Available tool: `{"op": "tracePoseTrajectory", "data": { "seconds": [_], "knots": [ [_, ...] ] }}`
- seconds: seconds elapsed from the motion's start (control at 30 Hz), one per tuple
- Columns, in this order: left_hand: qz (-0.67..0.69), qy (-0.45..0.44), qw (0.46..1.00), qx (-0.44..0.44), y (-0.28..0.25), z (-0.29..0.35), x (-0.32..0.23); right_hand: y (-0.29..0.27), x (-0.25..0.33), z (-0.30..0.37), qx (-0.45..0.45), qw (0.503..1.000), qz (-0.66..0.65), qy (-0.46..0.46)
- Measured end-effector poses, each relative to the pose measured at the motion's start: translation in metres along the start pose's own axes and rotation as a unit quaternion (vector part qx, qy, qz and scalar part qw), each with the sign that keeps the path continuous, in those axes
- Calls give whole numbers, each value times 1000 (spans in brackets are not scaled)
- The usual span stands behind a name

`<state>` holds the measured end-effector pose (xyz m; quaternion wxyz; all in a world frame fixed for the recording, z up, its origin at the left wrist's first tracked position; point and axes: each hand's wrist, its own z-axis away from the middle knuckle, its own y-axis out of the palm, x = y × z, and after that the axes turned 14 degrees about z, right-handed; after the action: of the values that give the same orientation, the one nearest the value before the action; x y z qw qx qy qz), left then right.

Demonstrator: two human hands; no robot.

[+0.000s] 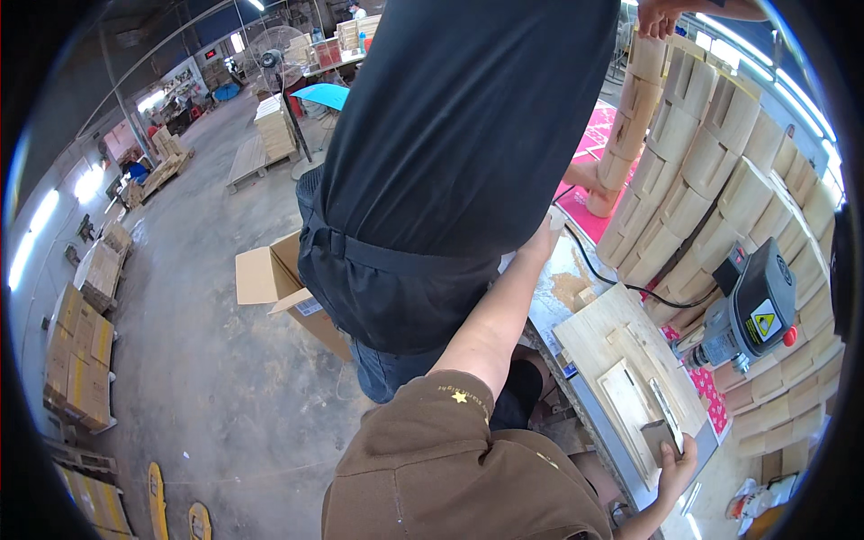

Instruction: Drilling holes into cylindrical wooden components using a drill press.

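My right hand [677, 463] is closed on a dark brown block [658, 436] at the near end of a wooden jig. The jig is a pale board [589, 335] with wooden strips [623, 396] on it, and a thin upright strip [667, 407] stands beside the block. My left arm reaches forward across the bench. At its end my left hand [543, 241] is beside a small pale piece [557, 220]; its fingers are mostly hidden by a co-worker's body. A grey drill-like machine head [765, 292] with a red knob hangs right of the jig.
A co-worker in black [450, 162] stands close ahead, a hand [660, 16] on a column of curved wooden pieces [630, 108]. Tall stacks of such pieces [697, 144] line the right. A black cable [621, 281] crosses the bench. An open carton [270, 274] stands left.
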<state>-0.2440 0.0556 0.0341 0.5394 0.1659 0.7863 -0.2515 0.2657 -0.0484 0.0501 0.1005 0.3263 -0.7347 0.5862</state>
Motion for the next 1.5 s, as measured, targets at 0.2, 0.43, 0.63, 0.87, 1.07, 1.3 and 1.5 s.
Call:
{"op": "tracePoseTrajectory", "data": {
  "seconds": [0.2, 0.43, 0.63, 0.87, 1.07, 1.3, 1.5],
  "knots": [
    [-290, 116, 950, 22, 14, 27, -51, 3, 3, -1, -10, 1000, 8, 14],
    [-4, 321, 945, 62, 20, 31, -129, 4, 10, 2, -62, 995, 73, 14],
    [141, 326, 932, 68, 27, 17, -182, 0, 18, 3, -70, 995, 27, 59],
    [215, 314, 922, 70, 46, -29, -231, -2, 24, 3, -75, 996, -7, 41],
    [149, 356, 919, 78, 76, -34, -310, -1, 23, 5, -88, 995, 10, 34],
    [-86, 227, 970, -13, 134, -5, -374, 1, 26, 6, -108, 993, 34, 24],
    [-120, 230, 961, -96, 156, -9, -365, -2, 29, 7, -104, 993, 43, 22]
  ]
}}
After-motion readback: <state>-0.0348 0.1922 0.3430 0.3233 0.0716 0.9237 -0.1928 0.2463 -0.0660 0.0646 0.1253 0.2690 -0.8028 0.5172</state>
